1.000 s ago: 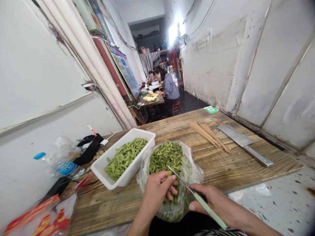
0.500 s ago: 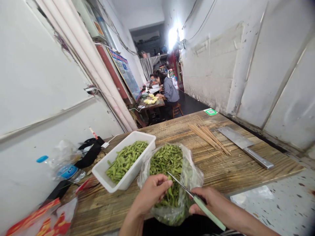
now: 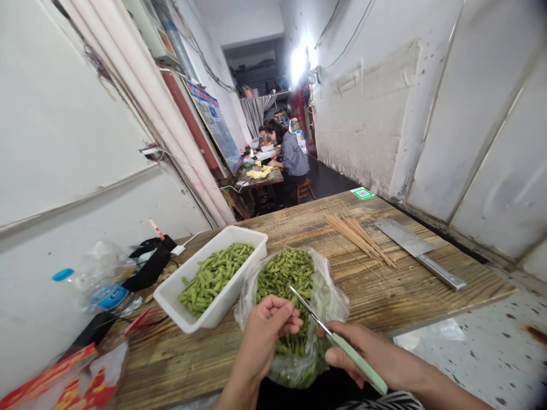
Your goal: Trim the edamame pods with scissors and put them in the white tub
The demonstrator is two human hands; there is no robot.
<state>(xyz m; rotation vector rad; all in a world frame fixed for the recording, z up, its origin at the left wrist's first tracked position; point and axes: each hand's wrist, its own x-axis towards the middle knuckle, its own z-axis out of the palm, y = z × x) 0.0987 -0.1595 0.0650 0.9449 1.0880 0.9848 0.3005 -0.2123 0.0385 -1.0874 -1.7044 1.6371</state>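
Note:
A clear plastic bag stands open at the table's near edge, full of green soybean pods. Over its mouth, my left hand has thumb and fingers pinched together; whatever they may hold is hidden. My right hand grips a pair of scissors with a pale green handle. The blades look closed, and their tips point up and left above the pods, close to my left fingertips. Left of the bag, a white plastic tub holds more pods.
Bamboo skewers and a cleaver lie on the wooden table at right. A water bottle, a black box and a red-and-white package sit at left. Farther back, people sit around another table.
My left hand has shifted slightly right and its fingers have turned a little. The scissors remain in my right hand. The whole view has moved slightly.

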